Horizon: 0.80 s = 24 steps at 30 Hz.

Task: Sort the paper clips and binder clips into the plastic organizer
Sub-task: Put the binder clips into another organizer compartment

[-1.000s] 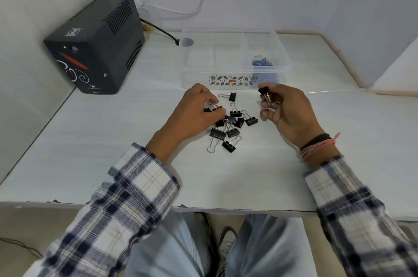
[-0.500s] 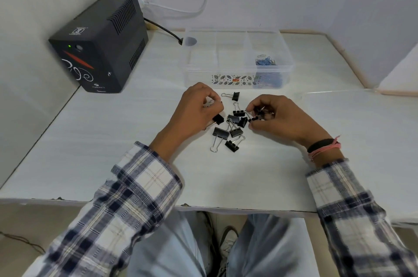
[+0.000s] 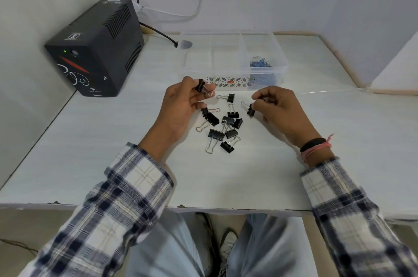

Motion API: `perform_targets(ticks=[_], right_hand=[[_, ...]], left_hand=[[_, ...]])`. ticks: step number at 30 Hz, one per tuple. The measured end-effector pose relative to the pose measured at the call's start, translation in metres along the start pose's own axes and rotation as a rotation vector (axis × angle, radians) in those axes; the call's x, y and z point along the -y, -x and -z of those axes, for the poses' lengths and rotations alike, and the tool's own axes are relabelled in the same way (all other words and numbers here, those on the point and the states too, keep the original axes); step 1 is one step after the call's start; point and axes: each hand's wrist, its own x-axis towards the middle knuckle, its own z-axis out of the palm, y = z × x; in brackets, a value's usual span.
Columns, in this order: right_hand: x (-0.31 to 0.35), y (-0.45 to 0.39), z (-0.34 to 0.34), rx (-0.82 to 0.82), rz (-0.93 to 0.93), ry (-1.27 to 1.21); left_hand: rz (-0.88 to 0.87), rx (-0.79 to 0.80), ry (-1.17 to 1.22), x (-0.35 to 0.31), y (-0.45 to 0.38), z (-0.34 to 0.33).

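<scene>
**Binder clips: pick-up under way, drop-off pending**

Clips remain loose on the desk (image 3: 294, 163); paper clips (image 3: 260, 63) already sit in the right-hand compartment of the plastic organizer (image 3: 280, 68), which stands at 12 o'clock from the pile. Its left and middle compartments look empty.

Your left hand (image 3: 181, 107) is raised at 10 o'clock from the pile, thumb and fingers closed on one binder clip (image 3: 200, 85), black body up, wire handles showing just beside the fingertips. Your right hand (image 3: 278, 107) is at 3 o'clock from the pile, fingers curled and pinched; a second clip (image 3: 250, 109) hangs at the thumb tip. Whether that one is fully gripped or only touched cannot be told.

The loose pile (image 3: 222, 126) lies between your hands, about nine clips, several overlapping with handles crossed.

Judgement: step in hand is gathering binder clips; paper-clip sorting looks finished.

Next move calls for carrying both held clips toward 12 o'clock, over the near wall, and releasing into one empty compartment, not the right one. Expect tangled handles when you return to the pile.
</scene>
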Motion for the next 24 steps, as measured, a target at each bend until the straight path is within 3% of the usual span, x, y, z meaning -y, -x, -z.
perform_targets(ticks=[3,6,8,10,12,14,20,24], right_hand=[[0.007,-0.001,0.002,-0.055,-0.041,-0.327],[0.01,-0.006,0.012,-0.071,-0.251,-0.814],[0.011,-0.007,0.016,-0.028,-0.416,-1.085],[0.011,-0.006,0.016,0.006,-0.496,-1.222],[0.011,-0.004,0.011,0.03,-0.526,-1.284],[0.011,-0.005,0.008,0.027,-0.548,-1.294],[0.007,-0.007,0.009,0.007,-0.582,-1.369],[0.006,-0.008,0.007,0.008,-0.603,-1.321]], left_hand=[[0.08,-0.017,0.15,-0.001,-0.001,0.002],[0.146,-0.051,0.217,-0.001,-0.002,0.005],[0.149,-0.066,0.122,-0.002,-0.002,0.006],[-0.004,-0.084,-0.198,0.001,-0.002,0.011],[-0.255,-0.066,-0.703,0.007,-0.005,0.019],[-0.333,0.011,-1.052,0.011,-0.006,0.023],[-0.223,0.213,-1.148,0.008,-0.007,0.031],[-0.249,0.215,-1.171,0.003,-0.004,0.027]])
